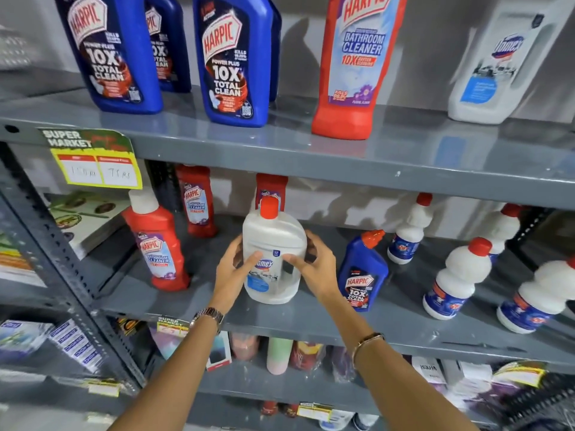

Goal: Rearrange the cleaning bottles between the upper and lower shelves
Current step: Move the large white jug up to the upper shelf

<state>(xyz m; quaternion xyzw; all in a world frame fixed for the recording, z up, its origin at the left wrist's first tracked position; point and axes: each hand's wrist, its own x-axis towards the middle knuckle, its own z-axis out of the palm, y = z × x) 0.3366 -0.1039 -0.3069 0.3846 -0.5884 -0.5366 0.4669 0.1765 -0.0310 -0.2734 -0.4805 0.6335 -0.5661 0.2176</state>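
Observation:
A white Domex bottle (273, 241) with a red cap stands on the lower grey shelf (311, 318). My left hand (231, 272) grips its left side and my right hand (314, 265) grips its right side, thumbs across the label. The upper shelf (311, 150) carries blue Harpic bottles (233, 60), a red Harpic bathroom cleaner (354, 66) and another white Domex bottle (504, 63). On the lower shelf stand red Harpic bottles (158, 244), a small blue Harpic bottle (362, 272) and several white bottles with red caps (457, 275).
A yellow price tag (96, 166) hangs from the upper shelf's front edge at the left. A slotted metal upright (62, 259) runs down the left side. Below the lower shelf lie packets and small goods (280, 353). Stacked boxes (84, 219) sit at the far left.

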